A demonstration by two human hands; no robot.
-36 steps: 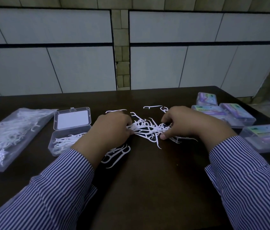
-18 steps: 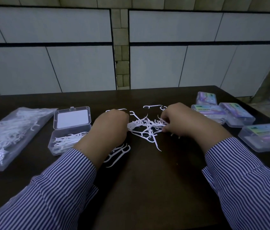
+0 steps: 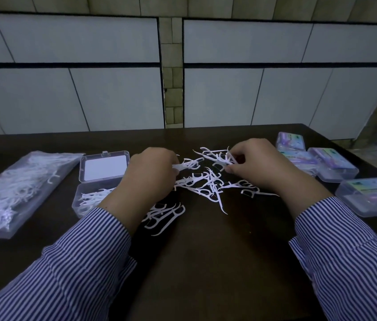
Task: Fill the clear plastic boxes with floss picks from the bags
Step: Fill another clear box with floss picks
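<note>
1. Here, thin white plastic floss picks (image 3: 206,184), each with a forked head and a curved pointed tail, lie tangled in a loose heap on the dark, matte wooden table (image 3: 206,262), between the two hands.
2. The left hand (image 3: 152,174) pinches a small bundle of picks (image 3: 186,165) by their handles; the fingers are curled round them, heads pointing right.
3. The right hand (image 3: 259,165) has its fingertips curled into a second cluster of picks (image 3: 220,157) at the heap's far side, gripping a few.
4. A few more picks (image 3: 166,214) lie side by side just beside the left wrist.
5. Both forearms wear blue-and-white striped sleeves (image 3: 78,262).
6. The near half of the table in front of the heap is bare dark wood; the far edge runs close behind the hands, against a wall of pale glossy panels.
7. An open clear plastic box (image 3: 94,195), rectangular with rounded corners, sits left of the left hand; its hinged lid (image 3: 104,166) lies flat behind, and its tray is partly filled with picks.
8. A soft clear bag of picks (image 3: 13,188) lies at far left.
9. Four closed clear boxes (image 3: 368,195) with coloured labels are grouped at right.
</note>
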